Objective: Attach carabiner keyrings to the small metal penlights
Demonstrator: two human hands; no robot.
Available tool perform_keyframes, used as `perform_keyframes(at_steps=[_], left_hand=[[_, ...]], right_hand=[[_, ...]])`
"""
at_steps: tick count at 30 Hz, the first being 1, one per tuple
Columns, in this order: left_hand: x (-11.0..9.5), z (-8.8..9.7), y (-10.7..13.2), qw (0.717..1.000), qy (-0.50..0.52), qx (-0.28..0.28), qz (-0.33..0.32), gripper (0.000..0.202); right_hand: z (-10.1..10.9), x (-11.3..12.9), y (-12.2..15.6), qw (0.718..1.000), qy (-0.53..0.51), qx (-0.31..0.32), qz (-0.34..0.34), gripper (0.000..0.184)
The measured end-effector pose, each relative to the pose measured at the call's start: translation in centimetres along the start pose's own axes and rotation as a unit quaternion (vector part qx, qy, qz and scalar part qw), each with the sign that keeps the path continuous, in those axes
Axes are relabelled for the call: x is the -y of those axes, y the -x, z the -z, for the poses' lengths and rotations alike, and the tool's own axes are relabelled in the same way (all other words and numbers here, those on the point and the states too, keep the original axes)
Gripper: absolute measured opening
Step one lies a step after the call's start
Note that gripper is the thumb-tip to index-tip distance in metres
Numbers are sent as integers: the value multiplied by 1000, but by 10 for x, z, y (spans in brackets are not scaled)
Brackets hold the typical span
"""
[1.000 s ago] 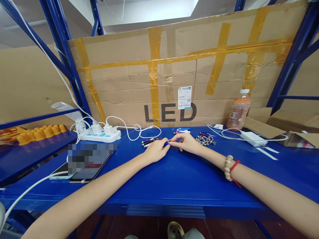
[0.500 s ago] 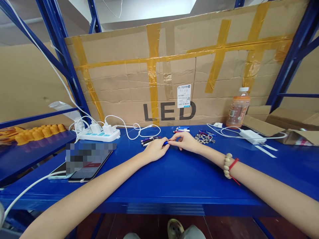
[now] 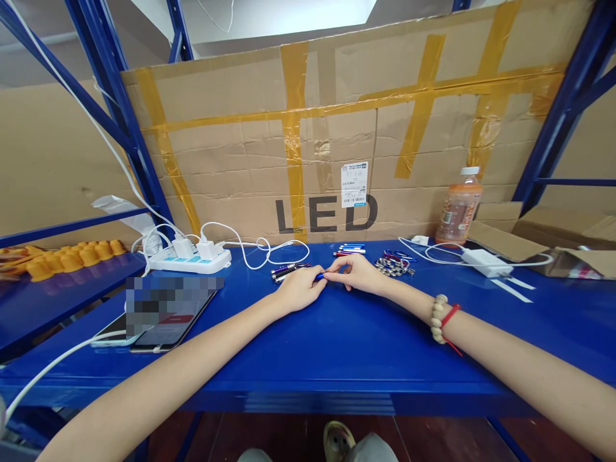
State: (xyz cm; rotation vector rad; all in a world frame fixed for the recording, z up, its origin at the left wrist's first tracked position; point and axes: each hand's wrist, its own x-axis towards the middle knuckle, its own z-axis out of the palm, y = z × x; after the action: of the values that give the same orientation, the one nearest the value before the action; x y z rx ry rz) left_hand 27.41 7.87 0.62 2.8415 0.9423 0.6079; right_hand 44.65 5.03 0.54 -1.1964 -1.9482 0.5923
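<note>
A small blue pen-like tube (image 3: pixel 319 276) shows between my two hands, most of it covered by fingers. My left hand (image 3: pixel 299 289) is closed around it, resting on the blue shelf. The thumb and fingers of my right hand (image 3: pixel 357 272) pinch its right end. Just behind my left hand lie several dark pen-like tubes (image 3: pixel 285 269). Beyond my right hand sits a row of blue, white and red tubes (image 3: pixel 351 248). Near my right wrist is a heap of silver chain rings (image 3: pixel 392 267), with more blue and red pieces (image 3: pixel 407 257) behind it.
Left are a white power strip (image 3: pixel 191 262) with chargers and cables, and phones (image 3: pixel 176 321). At right stand an orange drink bottle (image 3: pixel 459 208), a white adapter (image 3: pixel 486 263) and an open carton (image 3: pixel 563 247). A large cardboard sheet (image 3: pixel 231 160) closes the back.
Almost nothing differs. Both hands stay on the blue tube in the same pose, and the whole view has shifted very slightly.
</note>
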Motion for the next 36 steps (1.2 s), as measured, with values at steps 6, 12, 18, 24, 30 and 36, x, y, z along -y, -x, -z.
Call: perform_keyframes(at_steps=[6,12,18,24,30,36], left_hand=[[0,0,0,1000,-4,5,-5,20],[-1,1,0,1000,-7,9,0,20],[0,0,-1,1000,-18,9,-6,18],[0,1,-1,1000,-16,10,-10,17],[0,0,-1,1000,-17,11,-15,17],[2,-1,-2,999,-25,7,-21,16]], right_hand=[[0,-1,0,1000,-7,10,5,37],[0,0,0,1000,-9,10,-2,38],[0,-3,0,1000,-12,8,8,37],[0,-4,0,1000,-14,14,7,35],[0,-2,0,1000,-12,15,10,34],[0,-5,0,1000,-2,15,15,36]])
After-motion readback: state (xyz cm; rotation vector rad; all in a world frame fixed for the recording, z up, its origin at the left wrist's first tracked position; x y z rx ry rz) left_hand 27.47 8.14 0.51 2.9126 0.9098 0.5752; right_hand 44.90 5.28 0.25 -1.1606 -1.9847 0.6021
